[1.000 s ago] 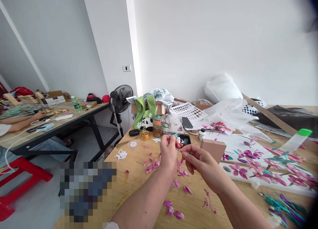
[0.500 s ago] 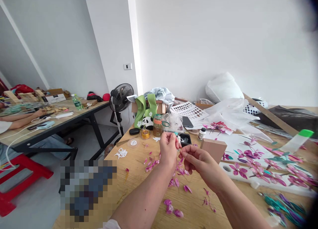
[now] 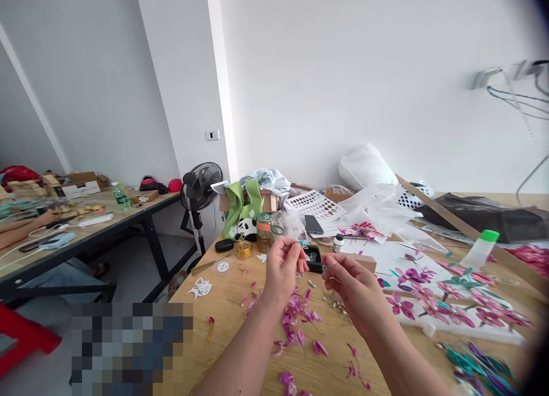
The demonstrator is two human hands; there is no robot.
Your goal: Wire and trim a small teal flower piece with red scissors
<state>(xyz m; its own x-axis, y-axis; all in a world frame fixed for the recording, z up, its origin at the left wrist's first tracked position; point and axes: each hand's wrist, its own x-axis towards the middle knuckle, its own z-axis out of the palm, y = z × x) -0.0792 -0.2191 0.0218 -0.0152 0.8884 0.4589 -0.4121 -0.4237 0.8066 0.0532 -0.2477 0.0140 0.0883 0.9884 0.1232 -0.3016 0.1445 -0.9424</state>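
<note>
My left hand [image 3: 283, 267] is closed in a pinch above the middle of the table. A small teal piece [image 3: 302, 244] shows by its fingertips; I cannot tell whether it is held or lies behind. My right hand [image 3: 349, 278] is apart from it to the right, thumb and fingers also pinched. Anything in that pinch is too small to name. Loose magenta petals [image 3: 295, 321] lie on the wooden table below the hands. A black tray [image 3: 315, 267] with small items stands just beyond, between the two hands.
Pink flowers [image 3: 441, 296] lie on white material at the right, near teal and purple strips [image 3: 476, 359]. Behind stand a jar [image 3: 263, 238], a small dark bottle [image 3: 338, 243], a phone [image 3: 314, 224] and a green panda bag [image 3: 246, 227]. A fan [image 3: 201, 184] stands left.
My hands have moved apart, leaving a wider gap through which the black tray shows more. The view has turned right and tilted up a little.
</note>
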